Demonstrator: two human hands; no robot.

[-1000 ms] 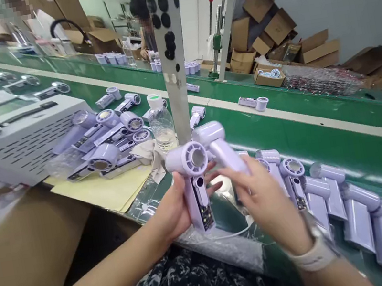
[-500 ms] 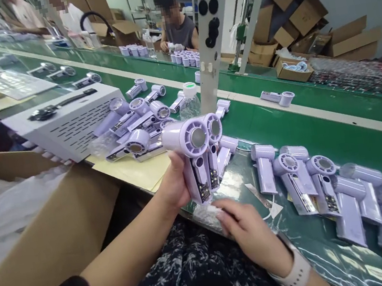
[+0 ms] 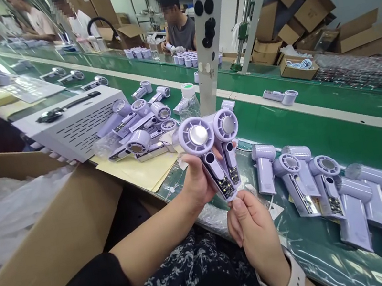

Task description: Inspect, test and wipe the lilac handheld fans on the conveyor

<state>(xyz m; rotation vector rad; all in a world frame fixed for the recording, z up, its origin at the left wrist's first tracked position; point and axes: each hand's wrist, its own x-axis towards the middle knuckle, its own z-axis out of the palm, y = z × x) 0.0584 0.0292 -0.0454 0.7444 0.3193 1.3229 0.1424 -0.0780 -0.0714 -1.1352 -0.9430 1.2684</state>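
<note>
Two lilac handheld fans stand upright together in my left hand [image 3: 199, 180], whose fingers wrap their handles. The nearer fan [image 3: 218, 177] and the farther fan [image 3: 230, 161] both face me, with round grilles, silver centres and bare circuit boards in the handles. My right hand [image 3: 253, 229] is pinched at the bottom end of the nearer fan's handle. The white plug seen in its fingers earlier is now mostly hidden behind thumb and fingertips. Part of a white cable [image 3: 271, 202] shows on the bench beside this hand.
A pile of lilac fans [image 3: 138, 127] lies on yellow paper by a white perforated metal box [image 3: 79, 124]. More fans [image 3: 352, 199] line the right side. A clear bottle [image 3: 188, 102], metal post [image 3: 209, 62] and green conveyor [image 3: 288, 118] lie ahead. An open carton [image 3: 56, 232] stands left; people sit beyond.
The fans in my left hand have shifted right and turned more toward me, their heads spreading apart. My right hand has risen from below to the nearer fan's handle end.
</note>
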